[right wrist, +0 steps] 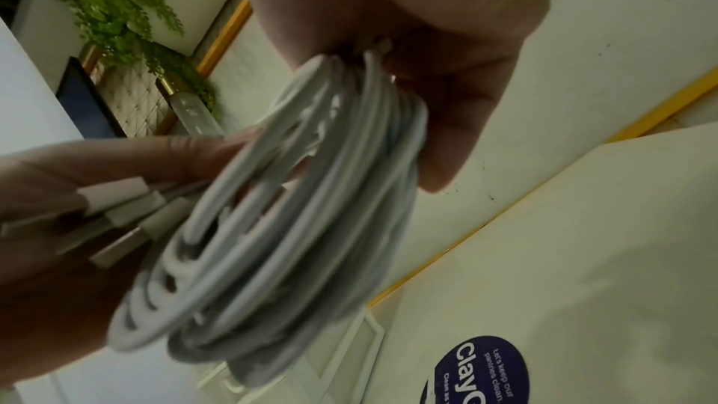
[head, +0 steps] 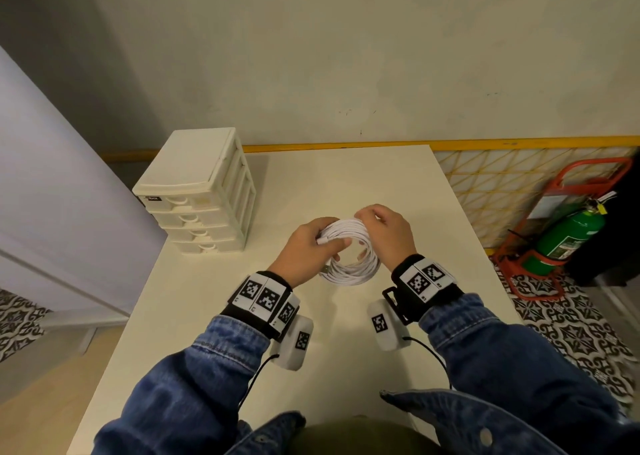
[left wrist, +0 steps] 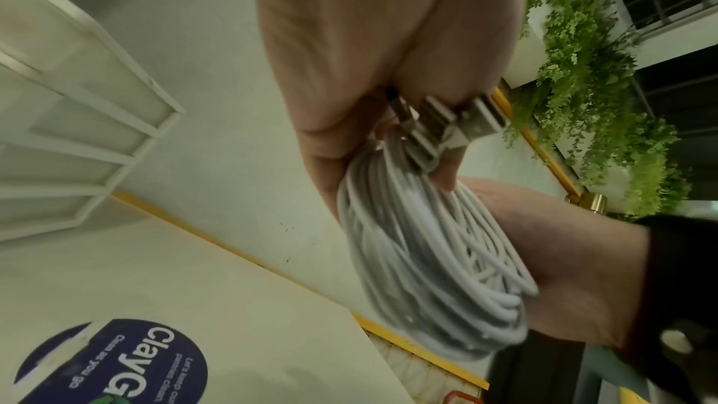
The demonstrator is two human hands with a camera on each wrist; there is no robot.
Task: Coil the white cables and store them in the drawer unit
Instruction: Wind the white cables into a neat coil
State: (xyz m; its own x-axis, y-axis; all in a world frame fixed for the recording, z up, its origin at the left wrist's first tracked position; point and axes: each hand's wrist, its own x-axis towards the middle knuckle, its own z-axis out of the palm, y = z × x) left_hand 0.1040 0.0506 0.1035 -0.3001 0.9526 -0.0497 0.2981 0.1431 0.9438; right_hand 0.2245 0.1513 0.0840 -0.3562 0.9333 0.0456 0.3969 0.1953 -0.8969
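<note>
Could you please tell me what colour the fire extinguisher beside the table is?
The fire extinguisher is green, seen best in the head view.

- In the head view we see soft, even indoor light; the table (head: 346,184) is bright, with no hard glare.
- The drawer unit (head: 197,191) casts a faint shadow to its right, so we infer light from the left.
- We note wide-angle bending: the yellow rail (head: 519,143) curves and the corners stretch.
- In the left wrist view we find dimmer, greenish light; the cable coil (left wrist: 427,257) is smeared by motion blur, while the plugs (left wrist: 446,125) stay fairly sharp.
- In the right wrist view we see the coil blurred more heavily, the left hand (right wrist: 58,241) in shadow, and a soft shadow across the table.
</note>
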